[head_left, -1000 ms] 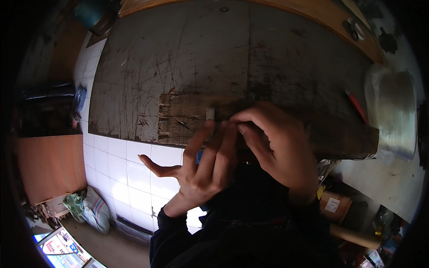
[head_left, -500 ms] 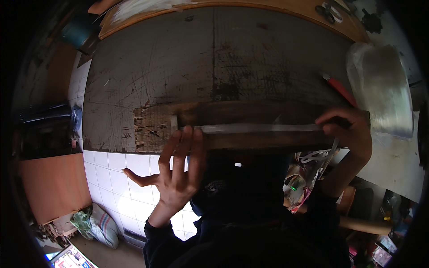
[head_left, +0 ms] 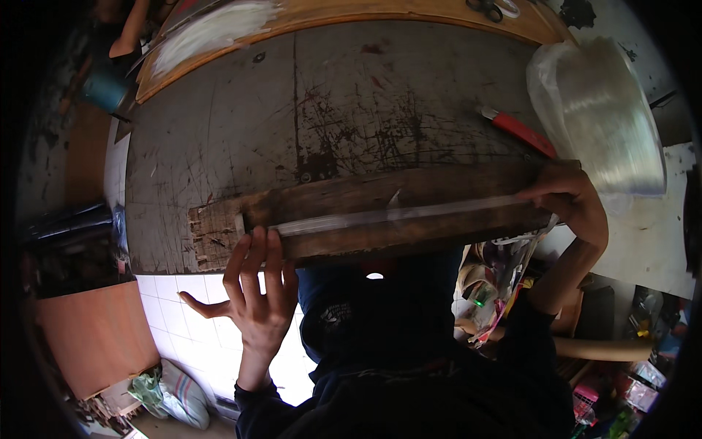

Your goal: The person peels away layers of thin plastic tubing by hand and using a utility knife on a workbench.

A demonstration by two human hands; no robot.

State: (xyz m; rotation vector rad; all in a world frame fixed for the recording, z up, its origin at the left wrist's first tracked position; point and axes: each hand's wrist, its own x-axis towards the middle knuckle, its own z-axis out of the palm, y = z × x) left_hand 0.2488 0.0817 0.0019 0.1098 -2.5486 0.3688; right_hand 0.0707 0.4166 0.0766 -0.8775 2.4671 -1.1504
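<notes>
A dark, worn wooden board lies across the near edge of the scratched table. A translucent white plastic strip runs along its length. My left hand has its fingers stretched out, the tips resting at the strip's left end beside a small upright block; its thumb points away to the left. At the other end my right hand curls over the board, thumb and finger closed on the strip. A thin pointed sliver stands up mid-strip; I cannot tell what it is.
A red utility knife lies beyond the board, near a bundle of clear plastic sheet. Scissors rest on the wooden-edged board at the back. A bag of scraps hangs below the table's right side.
The whole view has shifted, so the table and board sit further left and look more tilted. Both hands keep their places at the strip's two ends.
</notes>
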